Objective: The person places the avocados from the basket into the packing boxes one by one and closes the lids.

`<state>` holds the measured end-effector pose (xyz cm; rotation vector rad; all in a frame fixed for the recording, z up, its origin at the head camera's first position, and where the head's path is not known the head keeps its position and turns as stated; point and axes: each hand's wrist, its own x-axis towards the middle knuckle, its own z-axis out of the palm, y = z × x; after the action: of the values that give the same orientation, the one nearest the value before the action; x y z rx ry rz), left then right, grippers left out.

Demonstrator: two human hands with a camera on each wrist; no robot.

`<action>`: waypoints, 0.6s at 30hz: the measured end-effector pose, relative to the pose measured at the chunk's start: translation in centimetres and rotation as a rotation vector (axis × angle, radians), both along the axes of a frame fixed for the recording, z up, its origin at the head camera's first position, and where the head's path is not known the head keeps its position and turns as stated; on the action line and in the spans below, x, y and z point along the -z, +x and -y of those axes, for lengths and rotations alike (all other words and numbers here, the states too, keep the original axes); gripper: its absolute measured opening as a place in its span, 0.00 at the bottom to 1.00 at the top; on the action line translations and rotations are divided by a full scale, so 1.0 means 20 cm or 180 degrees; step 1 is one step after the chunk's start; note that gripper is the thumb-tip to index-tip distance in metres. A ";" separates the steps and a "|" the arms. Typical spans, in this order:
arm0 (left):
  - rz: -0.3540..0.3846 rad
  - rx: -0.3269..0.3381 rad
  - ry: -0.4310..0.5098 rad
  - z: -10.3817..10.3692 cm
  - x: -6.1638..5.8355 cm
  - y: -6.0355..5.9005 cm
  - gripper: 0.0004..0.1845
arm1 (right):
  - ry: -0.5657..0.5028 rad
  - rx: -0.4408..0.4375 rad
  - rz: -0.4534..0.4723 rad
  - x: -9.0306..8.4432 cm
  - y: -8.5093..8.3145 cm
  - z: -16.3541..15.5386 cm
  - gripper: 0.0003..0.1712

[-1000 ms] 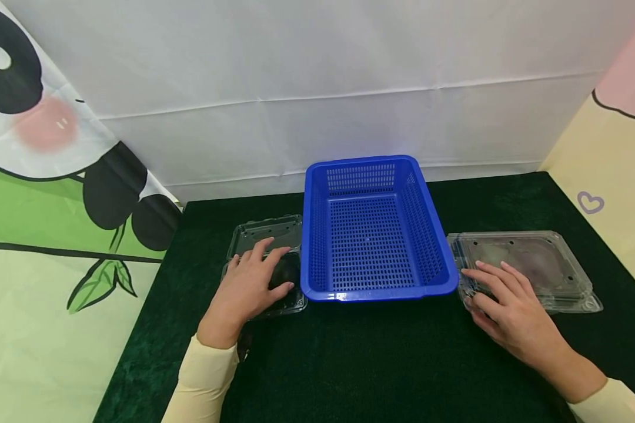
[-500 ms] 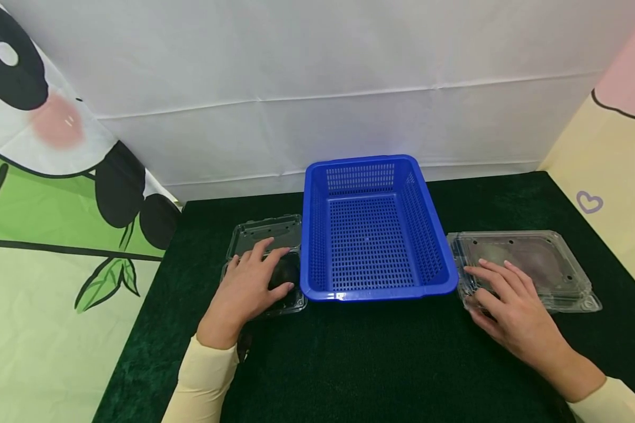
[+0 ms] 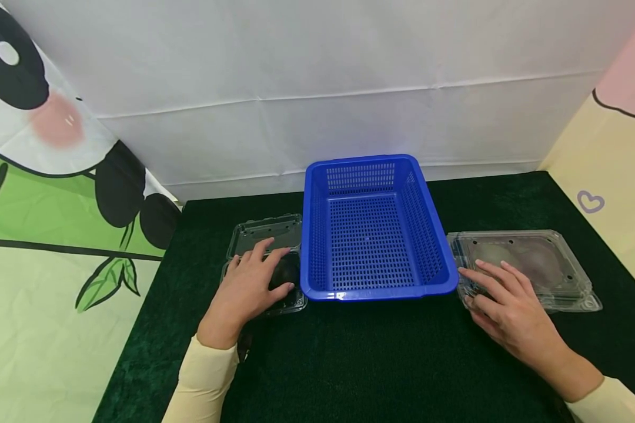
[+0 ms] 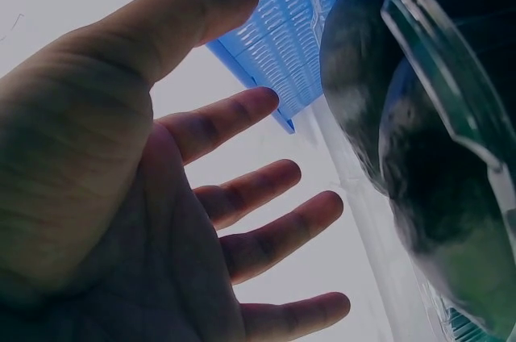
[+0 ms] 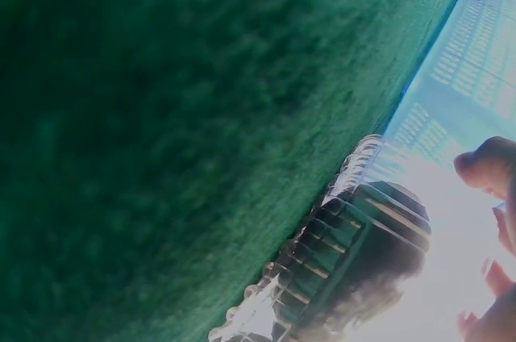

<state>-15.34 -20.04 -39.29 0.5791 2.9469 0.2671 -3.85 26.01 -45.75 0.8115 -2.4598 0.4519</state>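
Observation:
On the left stands a clear plastic clamshell box, its lid folded back. Dark oval fruits, like avocados, lie inside it. My left hand is over this box with fingers spread, and the left wrist view shows it holding nothing. A second clear clamshell box lies lidded on the right, with rounded shapes dim under the plastic; one dark fruit shows through its side. Above its near left corner is my right hand, fingers loosely bent and apart. Whether its fingertips touch the lid I cannot tell.
A blue plastic basket with slotted walls stands between the two boxes, its floor bare. Dark green cloth covers the table. A white sheet rises behind, and printed curtains hang at the sides.
My right hand's fingers have shifted very slightly over the right box. My left hand, both boxes and the basket stay where they were.

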 end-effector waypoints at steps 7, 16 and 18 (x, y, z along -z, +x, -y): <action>-0.0001 -0.0016 -0.0019 0.00 -0.01 0.00 0.38 | -0.0024 0.0038 -0.0075 -0.01 0.00 -0.01 0.31; 0.0014 -0.0036 -0.0004 -0.01 -0.01 0.00 0.38 | -0.0002 0.0119 -0.0043 -0.02 0.01 -0.01 0.32; 0.0016 -0.0046 -0.0004 0.00 -0.02 0.00 0.38 | -0.0009 0.0151 -0.0051 -0.02 0.02 -0.01 0.32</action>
<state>-15.25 -19.98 -38.97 0.5565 2.9472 0.2676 -3.53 26.21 -45.28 0.7512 -2.4574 0.4297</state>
